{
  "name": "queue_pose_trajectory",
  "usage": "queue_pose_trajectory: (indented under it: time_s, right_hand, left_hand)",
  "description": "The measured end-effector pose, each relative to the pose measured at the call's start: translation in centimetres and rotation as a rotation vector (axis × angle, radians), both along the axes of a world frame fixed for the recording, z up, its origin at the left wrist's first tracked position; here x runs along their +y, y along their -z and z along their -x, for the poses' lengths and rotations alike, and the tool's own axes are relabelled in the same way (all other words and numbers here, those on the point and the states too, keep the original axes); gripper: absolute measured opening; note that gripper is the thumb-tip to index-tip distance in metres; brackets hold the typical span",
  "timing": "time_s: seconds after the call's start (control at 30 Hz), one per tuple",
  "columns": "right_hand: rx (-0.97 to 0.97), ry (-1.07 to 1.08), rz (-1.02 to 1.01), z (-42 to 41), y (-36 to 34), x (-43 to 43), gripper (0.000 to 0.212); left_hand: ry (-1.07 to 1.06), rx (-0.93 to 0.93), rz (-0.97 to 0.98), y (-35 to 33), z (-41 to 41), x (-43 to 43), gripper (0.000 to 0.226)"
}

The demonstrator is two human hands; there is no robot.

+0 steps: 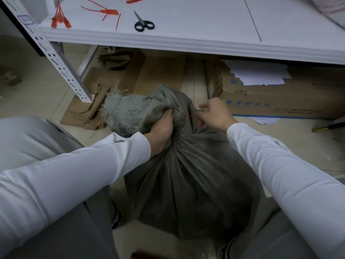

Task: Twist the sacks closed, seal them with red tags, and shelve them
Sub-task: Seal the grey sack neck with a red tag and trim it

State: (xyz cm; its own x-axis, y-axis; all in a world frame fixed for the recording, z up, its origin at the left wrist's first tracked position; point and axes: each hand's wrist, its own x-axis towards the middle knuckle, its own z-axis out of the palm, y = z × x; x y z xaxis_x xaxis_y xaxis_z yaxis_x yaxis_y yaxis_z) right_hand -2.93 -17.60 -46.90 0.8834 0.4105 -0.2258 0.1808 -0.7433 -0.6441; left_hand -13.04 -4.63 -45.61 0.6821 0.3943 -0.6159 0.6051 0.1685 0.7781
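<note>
A full grey-green woven sack stands on the floor between my knees, its neck twisted tight. My left hand grips that twisted neck, and the loose frayed mouth of the sack flops over to the left. My right hand pinches a thin red tag strap right beside the neck. Only a short piece of the strap shows. Several more red tags lie on the white shelf above, with a bunch at its left end.
Black-handled scissors lie on the shelf near the tags. Under the shelf lie flattened cardboard and a long carton with blue print holding white papers. A perforated white shelf post slants down at left.
</note>
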Motion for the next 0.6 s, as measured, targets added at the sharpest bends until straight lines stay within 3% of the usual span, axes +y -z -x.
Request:
queue_pose_trajectory:
  time_s: [0.13, 0.3, 0.47, 0.6]
  right_hand:
    - [-0.084, -0.06, 0.186, 0.5, 0.7, 0.6, 0.012]
    - [-0.279, 0.021, 0.354, 1.1, 1.0, 0.9, 0.011]
    - [-0.276, -0.012, 0.418, 1.9, 2.1, 1.4, 0.015]
    - [-0.156, -0.01, 0.371, 1.8, 2.6, 1.5, 0.014]
  left_hand:
    - [0.024, -0.015, -0.007, -0.1, 0.0, 0.3, 0.063]
    - [0.065, 0.011, 0.021, 0.2, 0.0, 0.6, 0.066]
    - [0.062, 0.036, 0.016, 0.9, -0.4, 1.5, 0.072]
    - [0.074, 0.039, 0.028, 1.8, -0.7, 2.0, 0.074]
